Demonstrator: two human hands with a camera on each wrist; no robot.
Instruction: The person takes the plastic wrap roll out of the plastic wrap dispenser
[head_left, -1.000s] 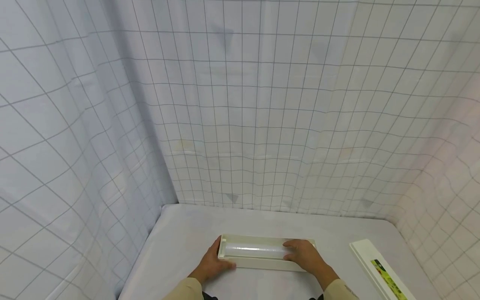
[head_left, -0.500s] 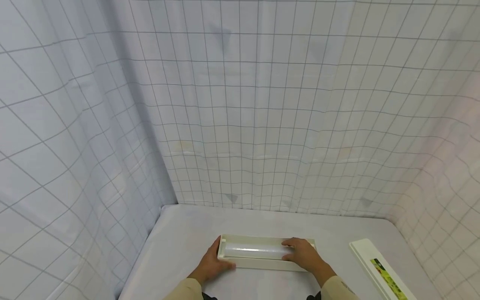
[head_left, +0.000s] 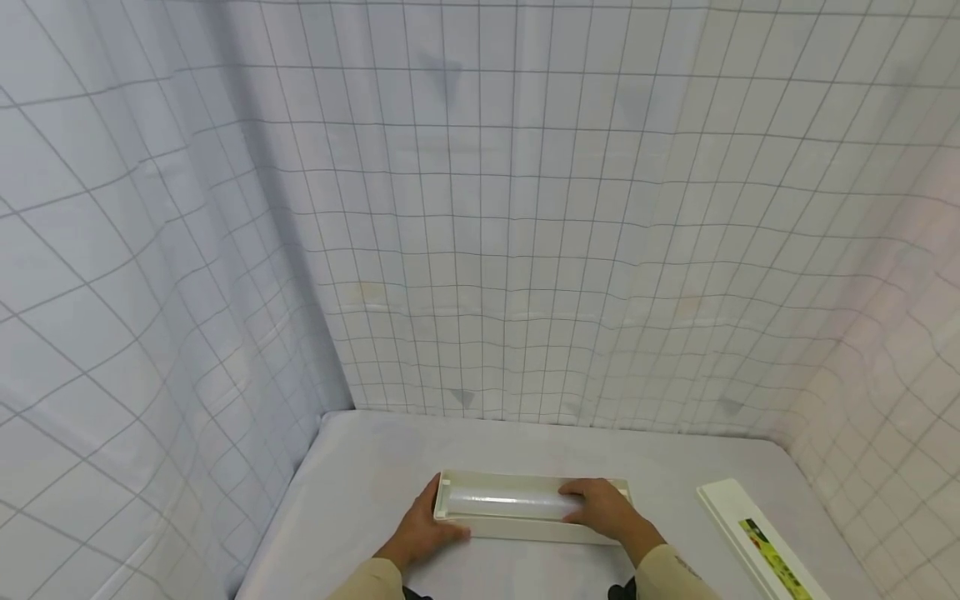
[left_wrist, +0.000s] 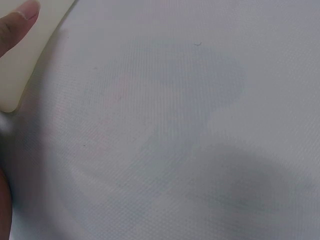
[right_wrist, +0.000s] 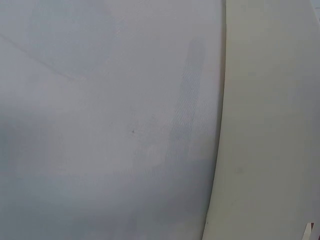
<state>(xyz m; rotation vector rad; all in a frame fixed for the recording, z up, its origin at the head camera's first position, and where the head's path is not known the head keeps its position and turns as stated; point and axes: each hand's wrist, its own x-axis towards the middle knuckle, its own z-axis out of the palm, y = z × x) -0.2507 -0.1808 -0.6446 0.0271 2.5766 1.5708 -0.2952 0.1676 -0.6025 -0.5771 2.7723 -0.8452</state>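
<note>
A long cream cling film dispenser box (head_left: 525, 528) lies on the table with its top side open. Inside it rests a shiny, translucent roll of cling film (head_left: 502, 502). My left hand (head_left: 423, 529) grips the box's left end, thumb along the front wall and fingers behind the end. In the left wrist view that thumb (left_wrist: 24, 21) presses on the cream wall. At the right end my right hand (head_left: 603, 508) reaches into the box from above, its thumb and fingers spread across the roll. The right wrist view shows only the box's side wall (right_wrist: 265, 125) and tabletop.
A long cream lid (head_left: 727, 504) with a yellow and green label (head_left: 776, 560) lies slanted on the table to the right. White cloth covers the table (head_left: 375, 467). Grid-patterned white curtains (head_left: 510, 250) stand behind and at both sides.
My right hand has shifted very slightly left along the roll. The left hand keeps its hold on the box, and the lid stays where it lay.
</note>
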